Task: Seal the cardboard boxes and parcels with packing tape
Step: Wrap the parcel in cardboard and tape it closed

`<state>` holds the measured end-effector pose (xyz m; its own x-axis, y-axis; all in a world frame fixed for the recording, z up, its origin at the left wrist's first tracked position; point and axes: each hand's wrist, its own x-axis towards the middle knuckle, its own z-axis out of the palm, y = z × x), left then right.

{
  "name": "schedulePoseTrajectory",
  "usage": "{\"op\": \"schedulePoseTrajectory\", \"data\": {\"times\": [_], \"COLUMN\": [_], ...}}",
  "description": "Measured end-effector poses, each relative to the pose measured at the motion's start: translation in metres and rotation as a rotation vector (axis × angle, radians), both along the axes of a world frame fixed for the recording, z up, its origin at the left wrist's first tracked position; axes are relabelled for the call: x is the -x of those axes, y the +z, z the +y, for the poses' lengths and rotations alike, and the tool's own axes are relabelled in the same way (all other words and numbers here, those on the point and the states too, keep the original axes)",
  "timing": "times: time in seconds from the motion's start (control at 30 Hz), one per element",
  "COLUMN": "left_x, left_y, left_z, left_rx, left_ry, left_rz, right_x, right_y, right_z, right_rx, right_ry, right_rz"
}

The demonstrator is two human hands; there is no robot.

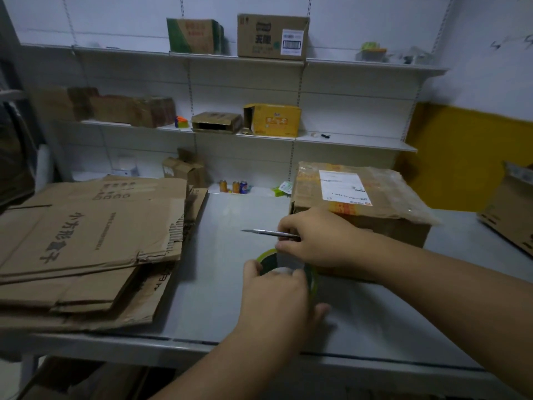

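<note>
A roll of clear packing tape (pixel 313 280) with a green core is held over the grey table (pixel 230 284) by my left hand (pixel 277 298), whose fingers curl round it. My right hand (pixel 320 238) grips a slim utility knife (pixel 259 232), blade pointing left, and its lower fingers pinch a pulled strip of tape (pixel 288 259) rising from the roll. Behind my right hand stands a closed cardboard box (pixel 383 203), covered in clear tape and bearing a white shipping label.
A stack of flattened cardboard boxes (pixel 86 241) fills the table's left side. Another carton (pixel 510 209) sits at the far right edge. Drink cans (pixel 235 186) stand at the back. Wall shelves (pixel 346 140) above hold several boxes.
</note>
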<state>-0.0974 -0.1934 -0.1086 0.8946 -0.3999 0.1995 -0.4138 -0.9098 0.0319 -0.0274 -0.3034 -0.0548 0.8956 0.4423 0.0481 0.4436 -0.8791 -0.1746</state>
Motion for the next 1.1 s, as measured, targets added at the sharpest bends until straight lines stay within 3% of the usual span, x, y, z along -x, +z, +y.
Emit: {"op": "schedulePoseTrajectory", "data": {"times": [0.13, 0.3, 0.4, 0.6, 0.63, 0.73, 0.77, 0.83, 1.03, 1.1], "left_x": [0.0, 0.013, 0.015, 0.016, 0.011, 0.003, 0.004, 0.011, 0.016, 0.018], "left_y": [-0.005, 0.002, 0.009, 0.02, 0.009, -0.02, -0.017, -0.01, -0.003, -0.002], "left_z": [0.004, 0.019, 0.025, 0.05, 0.052, 0.059, 0.058, 0.052, 0.048, 0.049], "left_rx": [-0.021, -0.183, -0.235, -0.109, -0.165, -0.268, -0.315, -0.257, -0.082, -0.132], "left_ry": [-0.052, -0.128, -0.212, -0.394, -0.403, -0.183, -0.293, -0.454, -0.479, -0.486], "left_rz": [0.045, -0.076, -0.022, 0.162, 0.189, 0.039, 0.098, 0.251, 0.182, 0.158], "right_x": [-0.003, -0.006, -0.005, -0.005, -0.005, -0.005, -0.006, -0.006, 0.009, 0.017], "right_y": [0.001, 0.006, 0.009, 0.007, 0.006, 0.003, 0.002, 0.002, 0.012, 0.016], "right_z": [0.002, -0.011, -0.014, -0.022, -0.022, -0.022, -0.022, -0.024, -0.047, -0.06], "right_rx": [-0.085, -0.158, -0.119, -0.157, -0.168, -0.198, -0.186, -0.138, -0.147, -0.16], "right_ry": [-0.058, -0.061, -0.039, -0.02, -0.022, -0.027, -0.023, -0.026, -0.047, -0.05], "right_rz": [-0.022, 0.033, 0.053, 0.086, 0.09, 0.079, 0.063, 0.042, 0.047, 0.018]}}
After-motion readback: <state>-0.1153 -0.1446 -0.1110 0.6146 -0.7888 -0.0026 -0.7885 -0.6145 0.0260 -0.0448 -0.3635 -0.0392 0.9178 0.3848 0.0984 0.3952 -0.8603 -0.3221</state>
